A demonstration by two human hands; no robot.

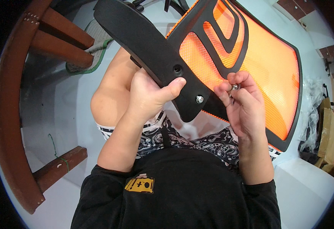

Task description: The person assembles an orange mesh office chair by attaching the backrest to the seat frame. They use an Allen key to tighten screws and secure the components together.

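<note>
My left hand (150, 91) is wrapped round a black curved chair arm (136, 32), its thumb lying along the face and its fingers hidden behind. Two holes show in the arm's lower end: a dark recessed hole (177, 70) without a bolt, and one where a shiny bolt head (199, 99) sits. Beside it, my right hand (244, 101) pinches a small silver bolt (234, 87) between thumb and fingers, partly covered by them. Behind both hands leans the chair's orange mesh backrest (274, 76) with its black frame, resting near my lap.
On the left stands brown wooden furniture (8, 114) with thick rails, and a green-edged mat (98, 53) lies by it. Clear plastic wrap (311, 110) and torn cardboard (329, 131) lie at the right. Black chair parts (138, 5) show at the top.
</note>
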